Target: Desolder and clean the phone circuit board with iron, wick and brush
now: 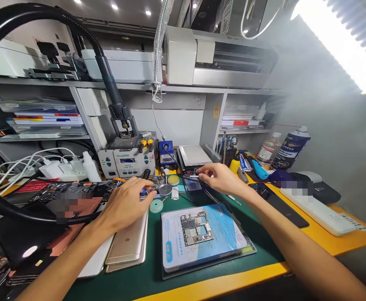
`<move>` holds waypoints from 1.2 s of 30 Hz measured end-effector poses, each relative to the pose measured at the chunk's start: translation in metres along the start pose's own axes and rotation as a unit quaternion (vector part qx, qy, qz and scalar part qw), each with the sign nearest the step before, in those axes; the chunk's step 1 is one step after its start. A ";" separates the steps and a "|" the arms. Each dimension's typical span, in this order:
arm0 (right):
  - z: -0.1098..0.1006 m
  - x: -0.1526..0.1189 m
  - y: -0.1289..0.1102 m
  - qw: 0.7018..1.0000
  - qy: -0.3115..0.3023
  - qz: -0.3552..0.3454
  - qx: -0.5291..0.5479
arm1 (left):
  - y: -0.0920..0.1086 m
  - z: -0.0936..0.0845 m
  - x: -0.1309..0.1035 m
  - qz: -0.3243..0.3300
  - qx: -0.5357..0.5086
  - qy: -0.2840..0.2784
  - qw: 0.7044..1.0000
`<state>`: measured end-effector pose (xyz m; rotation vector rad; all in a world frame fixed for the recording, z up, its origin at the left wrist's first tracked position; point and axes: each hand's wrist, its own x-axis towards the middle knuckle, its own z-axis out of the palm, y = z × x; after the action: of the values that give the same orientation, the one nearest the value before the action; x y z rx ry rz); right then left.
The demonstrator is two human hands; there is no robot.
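Observation:
My left hand (129, 200) hovers over small items left of centre, its thumb and forefinger curved apart near a blue-tipped item, above a gold phone (127, 242). My right hand (216, 177) is at the front controls of a flat silver-topped device (195, 155), fingers drawn together; whether anything small is between them cannot be made out. Between my forearms a circuit board (197, 228) lies on a blue and white box (173, 228). A round tin (165, 190) and a pale green spool (156, 205) are beside my left fingertips.
A rework station (126, 161) stands at the back left under a thick black hose (108, 75). Phone parts and white cables crowd the left. On the right are a dark phone (280, 205), a white device (317, 211), a spray can (291, 148) and a bottle (269, 148).

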<state>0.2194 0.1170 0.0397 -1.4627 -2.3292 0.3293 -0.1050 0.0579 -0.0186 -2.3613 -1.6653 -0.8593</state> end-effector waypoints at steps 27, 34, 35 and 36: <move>0.004 -0.006 0.005 0.940 0.029 0.101 0.325 | 0.042 0.014 0.078 -0.119 0.103 -0.312 0.937; 0.016 0.004 0.011 0.861 -0.024 0.158 0.482 | 0.064 0.015 0.086 -0.079 0.000 -0.194 0.978; 0.018 0.005 0.013 0.851 -0.031 0.165 0.497 | 0.067 0.020 0.087 -0.069 -0.013 -0.181 0.981; 0.020 0.006 0.014 0.843 -0.036 0.170 0.509 | 0.069 0.026 0.089 -0.059 -0.021 -0.169 0.984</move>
<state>0.2197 0.1289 0.0172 -1.2317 -1.4253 1.4605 -0.0127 0.1155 0.0208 -2.5747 -1.9428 -0.5362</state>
